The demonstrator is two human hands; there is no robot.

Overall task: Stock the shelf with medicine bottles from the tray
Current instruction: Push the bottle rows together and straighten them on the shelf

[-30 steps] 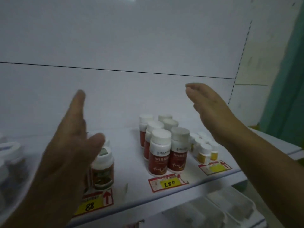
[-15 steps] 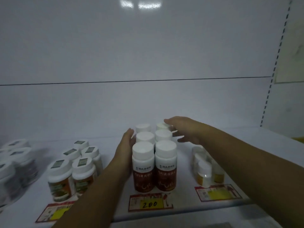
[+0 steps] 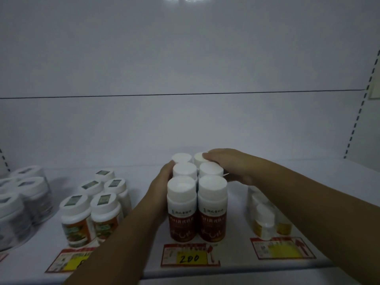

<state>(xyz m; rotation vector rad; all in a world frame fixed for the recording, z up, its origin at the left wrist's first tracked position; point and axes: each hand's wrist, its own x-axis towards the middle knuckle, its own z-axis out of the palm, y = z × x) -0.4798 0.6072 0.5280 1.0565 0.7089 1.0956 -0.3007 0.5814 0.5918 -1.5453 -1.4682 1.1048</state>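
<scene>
Two flat, unclenched hands, left hand [image 3: 162,182] and right hand [image 3: 230,167], flanking red-labelled bottles [image 3: 197,202] near shelf [image 3: 236,270] edge

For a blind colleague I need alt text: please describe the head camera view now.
Two bare hands, left hand and right hand, press from both sides on six white-capped red-labelled medicine bottles standing in two rows on a white shelf, above a price tag reading 200. Other bottle groups stand on either side.
</scene>
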